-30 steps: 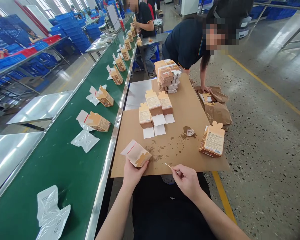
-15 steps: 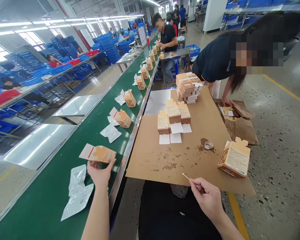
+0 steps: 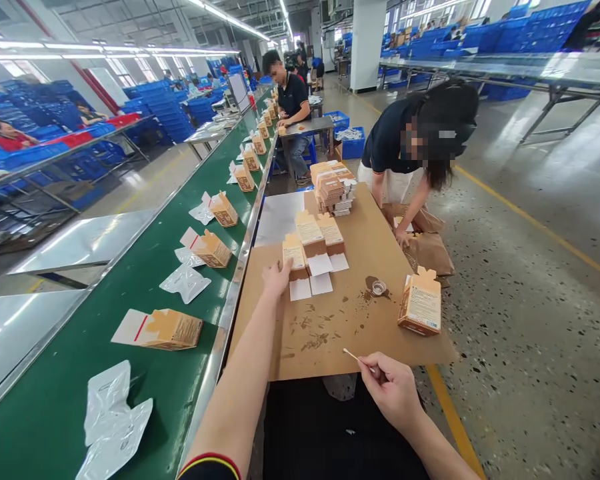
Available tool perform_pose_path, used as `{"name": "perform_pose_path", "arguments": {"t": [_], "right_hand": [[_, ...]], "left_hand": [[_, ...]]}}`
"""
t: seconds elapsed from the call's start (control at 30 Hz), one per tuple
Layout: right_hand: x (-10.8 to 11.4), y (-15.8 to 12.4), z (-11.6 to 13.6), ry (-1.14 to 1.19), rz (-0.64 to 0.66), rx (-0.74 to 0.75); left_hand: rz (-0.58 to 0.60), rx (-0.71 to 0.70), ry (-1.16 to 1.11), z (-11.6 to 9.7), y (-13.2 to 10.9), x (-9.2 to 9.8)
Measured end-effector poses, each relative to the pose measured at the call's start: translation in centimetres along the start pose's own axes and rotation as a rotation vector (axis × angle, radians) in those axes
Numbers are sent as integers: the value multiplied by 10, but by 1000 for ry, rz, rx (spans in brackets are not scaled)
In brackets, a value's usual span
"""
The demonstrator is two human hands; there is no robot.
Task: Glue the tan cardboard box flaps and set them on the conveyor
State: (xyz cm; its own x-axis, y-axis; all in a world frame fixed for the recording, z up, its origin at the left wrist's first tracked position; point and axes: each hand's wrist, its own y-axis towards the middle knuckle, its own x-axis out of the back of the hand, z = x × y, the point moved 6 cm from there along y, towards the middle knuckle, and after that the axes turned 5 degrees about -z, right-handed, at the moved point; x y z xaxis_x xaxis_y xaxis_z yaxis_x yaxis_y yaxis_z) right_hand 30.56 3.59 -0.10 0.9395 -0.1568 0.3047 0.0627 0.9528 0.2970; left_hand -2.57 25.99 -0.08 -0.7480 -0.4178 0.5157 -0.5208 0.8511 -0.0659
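Note:
My left hand (image 3: 276, 279) reaches over the cardboard sheet, fingers apart, its fingertips at the lower left edge of a small orange-and-white carton (image 3: 294, 256). That carton stands in a cluster with other open-topped cartons (image 3: 310, 230), their white flaps (image 3: 321, 283) folded out toward me. Between thumb and fingers of my right hand (image 3: 391, 387) is a thin cotton swab (image 3: 351, 355), its white tip pointing up and left. On the green conveyor belt lies an open carton (image 3: 177, 330) with a red strip on its white flap. Silver pouches (image 3: 117, 420) lie nearer me.
A small clear dish (image 3: 379, 288) sits among wet spots on the cardboard sheet (image 3: 260, 320). One carton (image 3: 421, 303) stands at the right edge, with stacked flat cartons (image 3: 333, 187) behind. Cartons and pouches line the conveyor belt (image 3: 180, 233). A co-worker (image 3: 400, 133) bends over a paper sack (image 3: 427, 253).
My left hand has let go of the carton on the belt and moved right to the carton cluster. My right hand still holds the swab. The view has turned right.

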Motion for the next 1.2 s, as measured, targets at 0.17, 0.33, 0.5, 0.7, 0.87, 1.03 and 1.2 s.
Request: {"name": "perform_pose_path", "arguments": {"t": [0.17,0.33,0.5,0.7,0.87,1.03,1.2], "right_hand": [[16,-5,-3,-24,-62,-37],[26,-10,-10,-84,-61,-54],[-15,4,-2,-178,78,123],[-89,15,0,-317,262,281],[-108,14,-5,-349,335,292],[-104,23,-11,-367,336,240],[-78,27,-12,-339,282,182]], "left_hand": [[31,111,-189,17,-21,12],[10,121,-621,67,-100,63],[80,168,-639,78,-147,63],[135,152,-539,62,-147,52],[160,141,-531,62,-153,53],[126,96,-528,63,-154,50],[112,-8,-391,68,-167,47]]}}
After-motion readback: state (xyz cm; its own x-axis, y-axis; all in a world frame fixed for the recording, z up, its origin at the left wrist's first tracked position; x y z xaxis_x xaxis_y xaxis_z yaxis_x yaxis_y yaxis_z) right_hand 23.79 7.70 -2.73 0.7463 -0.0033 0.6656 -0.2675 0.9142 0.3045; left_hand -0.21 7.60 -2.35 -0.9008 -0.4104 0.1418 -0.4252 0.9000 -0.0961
